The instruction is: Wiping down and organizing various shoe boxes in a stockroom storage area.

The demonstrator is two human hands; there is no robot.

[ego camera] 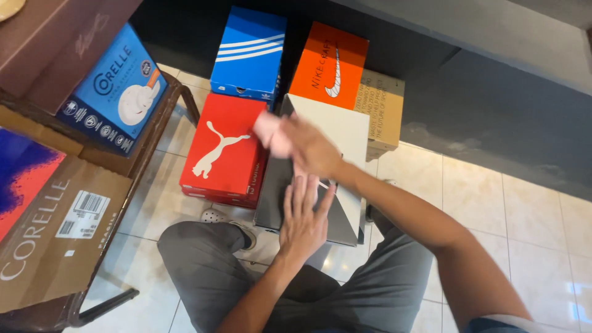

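Shoeboxes are being handled on a tiled floor, seen from above the person's knees. Nearest the person, a grey shoebox (280, 197) with a pale lid (345, 132) is lying on the floor tiles (487, 203) just ahead of the grey-trousered legs. The left hand (303, 216) is being pressed flat on the grey box's top, fingers (295, 188) stretched out straight and slightly spread, so the box is lying directly under the palm and fingertips. The right hand (296, 142) is being reached across the far end of the same box, blurred by motion; a pale pink thing (268, 132) is showing at its fingertips, but whether those fingers are closed on it cannot be told.

Touching the grey box on its left side, a red shoebox (223, 148) with a white leaping-cat mark is lying flat. Beyond it, a blue shoebox (250, 52) with white stripes is standing, and beside that an orange shoebox (330, 65), with a tan cardboard box (383, 111) just to the right of it. A pale clog (216, 216) is peeking out near the left knee. At the far left, a dark metal rack (163, 132) is being loaded with a blue dinnerware carton (117, 92) and a brown shipping carton (58, 234).
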